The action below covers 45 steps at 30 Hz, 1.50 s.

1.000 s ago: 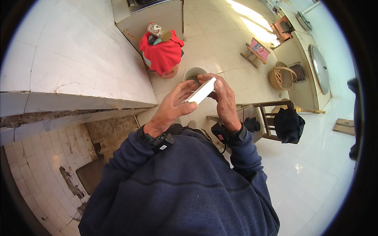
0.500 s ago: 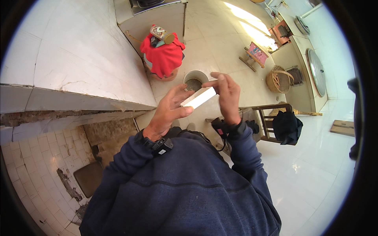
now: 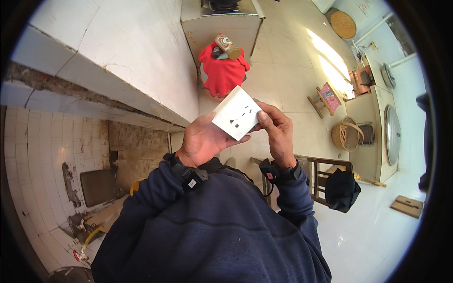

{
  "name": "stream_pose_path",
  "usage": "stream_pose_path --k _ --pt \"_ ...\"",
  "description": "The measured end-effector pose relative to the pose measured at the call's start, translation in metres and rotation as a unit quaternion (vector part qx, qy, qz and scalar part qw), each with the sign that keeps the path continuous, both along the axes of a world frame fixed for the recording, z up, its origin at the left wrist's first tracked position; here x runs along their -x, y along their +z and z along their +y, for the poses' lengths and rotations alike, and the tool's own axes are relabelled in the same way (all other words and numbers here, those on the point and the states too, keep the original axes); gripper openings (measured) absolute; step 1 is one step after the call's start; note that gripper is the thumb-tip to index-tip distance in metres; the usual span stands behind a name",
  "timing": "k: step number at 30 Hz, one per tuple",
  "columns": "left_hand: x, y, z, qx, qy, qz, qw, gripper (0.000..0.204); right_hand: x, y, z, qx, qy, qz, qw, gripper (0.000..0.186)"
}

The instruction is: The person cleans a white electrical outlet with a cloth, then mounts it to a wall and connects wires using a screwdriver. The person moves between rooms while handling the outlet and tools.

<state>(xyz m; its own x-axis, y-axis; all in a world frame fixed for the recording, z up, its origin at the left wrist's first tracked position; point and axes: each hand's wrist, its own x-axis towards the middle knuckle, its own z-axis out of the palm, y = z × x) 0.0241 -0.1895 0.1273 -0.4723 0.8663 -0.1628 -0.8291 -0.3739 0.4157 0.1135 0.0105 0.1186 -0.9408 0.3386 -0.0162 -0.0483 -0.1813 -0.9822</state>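
Note:
A white wall socket (image 3: 239,113), square and box-like, is held up in front of my body with its slotted face turned toward me. Beneath its lower left side my left hand (image 3: 202,142) is curled, palm up, with fingertips showing below the socket. On the right edge, my right hand (image 3: 277,131) grips it with the thumb on the face and the fingers partly hidden behind. Black devices are strapped to both wrists.
A red cloth (image 3: 222,70) with a jar (image 3: 228,45) on it stands ahead, beside a white tiled counter (image 3: 137,61). On the right are a wicker basket (image 3: 347,134), a small folding stool (image 3: 326,100) and a wooden chair with black cloth (image 3: 341,191).
The socket has tipped up, so its slotted face now shows instead of its side. My right hand has come onto its edge. The view has shifted, and the bucket beyond is out of sight.

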Motion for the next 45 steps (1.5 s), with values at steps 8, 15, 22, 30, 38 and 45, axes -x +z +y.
stream_pose_path --k 8,15,22,30,38,45 --pt "-0.027 0.005 -0.016 0.148 0.108 0.178 0.967 0.064 0.002 0.018 0.015 0.005 0.053 0.0 0.999 0.038" --pt "-0.039 0.021 -0.044 0.159 0.171 0.203 0.951 0.05 0.014 0.034 -0.002 0.015 0.118 0.017 0.993 0.035" --pt "-0.035 0.03 -0.069 0.127 0.184 0.186 0.957 0.051 0.023 0.052 -0.03 0.005 0.113 0.053 0.992 0.036" --pt "-0.017 0.037 -0.107 0.106 0.21 0.261 0.936 0.044 0.017 0.085 -0.065 -0.056 0.13 0.115 0.983 0.031" --pt "-0.008 0.045 -0.116 0.248 0.329 0.621 0.667 0.046 -0.002 0.104 -0.073 -0.511 0.05 0.347 0.785 0.035" --pt "-0.01 0.053 -0.107 0.252 0.377 0.682 0.574 0.046 -0.015 0.096 -0.075 -0.577 0.009 0.41 0.707 0.032"
